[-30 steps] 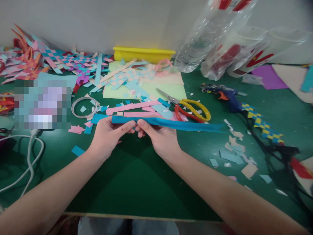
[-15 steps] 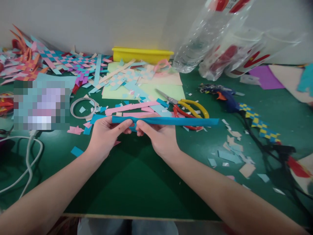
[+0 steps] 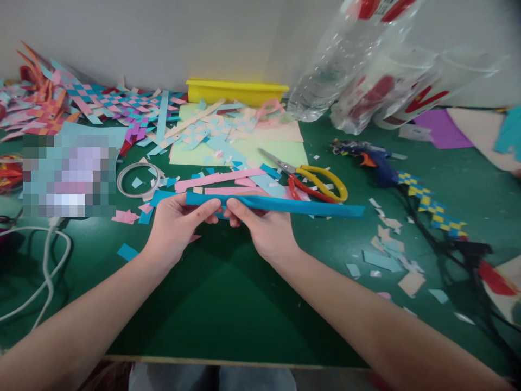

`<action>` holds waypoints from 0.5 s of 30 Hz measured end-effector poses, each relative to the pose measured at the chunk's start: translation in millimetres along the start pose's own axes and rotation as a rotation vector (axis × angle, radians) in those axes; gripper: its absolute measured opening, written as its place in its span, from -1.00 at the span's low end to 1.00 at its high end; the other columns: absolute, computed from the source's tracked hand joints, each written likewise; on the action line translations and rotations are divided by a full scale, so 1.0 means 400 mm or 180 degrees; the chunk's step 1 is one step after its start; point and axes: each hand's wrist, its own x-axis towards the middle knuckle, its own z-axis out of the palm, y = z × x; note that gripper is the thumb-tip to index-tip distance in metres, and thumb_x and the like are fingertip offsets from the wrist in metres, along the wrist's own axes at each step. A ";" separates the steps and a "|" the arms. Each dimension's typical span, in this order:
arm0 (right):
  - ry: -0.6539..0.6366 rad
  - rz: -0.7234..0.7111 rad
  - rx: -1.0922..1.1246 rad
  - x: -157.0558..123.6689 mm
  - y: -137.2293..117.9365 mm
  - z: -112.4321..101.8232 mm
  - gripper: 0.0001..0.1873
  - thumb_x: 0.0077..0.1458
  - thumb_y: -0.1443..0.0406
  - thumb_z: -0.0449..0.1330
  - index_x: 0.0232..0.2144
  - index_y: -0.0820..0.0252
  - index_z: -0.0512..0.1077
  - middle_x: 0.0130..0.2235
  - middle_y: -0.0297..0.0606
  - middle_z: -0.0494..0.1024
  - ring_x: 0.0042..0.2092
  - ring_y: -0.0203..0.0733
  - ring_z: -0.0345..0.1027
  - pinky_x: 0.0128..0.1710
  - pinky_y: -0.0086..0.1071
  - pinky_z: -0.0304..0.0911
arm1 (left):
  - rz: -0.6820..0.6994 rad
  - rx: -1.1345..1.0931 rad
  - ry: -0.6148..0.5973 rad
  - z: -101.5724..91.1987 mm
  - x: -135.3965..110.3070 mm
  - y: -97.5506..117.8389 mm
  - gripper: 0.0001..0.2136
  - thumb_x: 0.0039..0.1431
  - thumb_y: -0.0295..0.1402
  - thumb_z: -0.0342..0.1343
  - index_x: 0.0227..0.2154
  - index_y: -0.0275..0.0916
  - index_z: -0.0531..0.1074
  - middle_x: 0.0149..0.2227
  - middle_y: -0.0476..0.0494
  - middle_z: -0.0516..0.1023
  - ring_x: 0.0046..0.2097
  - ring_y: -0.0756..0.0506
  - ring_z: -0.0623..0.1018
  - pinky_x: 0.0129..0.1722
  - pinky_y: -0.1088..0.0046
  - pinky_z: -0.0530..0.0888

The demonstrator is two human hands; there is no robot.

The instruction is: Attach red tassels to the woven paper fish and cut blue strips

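Note:
A long blue paper strip runs left to right just above the green table. My left hand pinches its left end between thumb and fingers. My right hand pinches the strip right beside the left one, and the rest of the strip sticks out free to the right, past the scissors with yellow and red handles. Pink paper strips lie just behind my hands.
Woven paper mats and loose scraps cover the back left. A yellow tray stands at the wall. Clear plastic bottles lean at back right. A blue glue gun, a tape ring and a white cable lie around.
The free right end of the blue strip rose, then dipped slightly and untwisted; both hands stayed pinched at its left end and hardly moved.

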 end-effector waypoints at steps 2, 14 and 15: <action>-0.0007 0.0001 0.0015 0.000 0.001 0.000 -0.88 0.01 0.24 0.29 -0.51 0.13 0.50 -0.53 -0.41 0.53 -0.55 -0.38 0.35 -0.55 -0.44 0.37 | 0.0088 -0.0016 -0.0033 0.000 0.001 0.000 -0.74 -0.08 -0.12 0.33 -0.51 -0.22 0.52 -0.56 -0.03 0.54 -0.46 -0.03 0.54 -0.62 0.60 0.35; -0.0042 0.0023 0.0032 0.001 0.004 -0.001 -0.88 0.03 0.23 0.28 -0.48 0.14 0.48 -0.51 -0.42 0.53 -0.54 -0.38 0.35 -0.55 -0.44 0.34 | 0.0153 0.0148 0.0004 0.002 0.002 0.003 -0.72 -0.09 -0.10 0.32 -0.51 -0.23 0.51 -0.55 -0.03 0.54 -0.48 -0.03 0.53 -0.70 0.62 0.29; -0.0045 0.0021 0.0022 0.001 0.004 -0.001 -0.88 0.04 0.23 0.28 -0.47 0.14 0.48 -0.52 -0.41 0.52 -0.54 -0.38 0.35 -0.55 -0.44 0.34 | 0.0169 0.0160 0.0008 0.002 0.002 0.003 -0.72 -0.08 -0.10 0.32 -0.51 -0.23 0.51 -0.55 -0.03 0.54 -0.48 -0.02 0.53 -0.69 0.62 0.29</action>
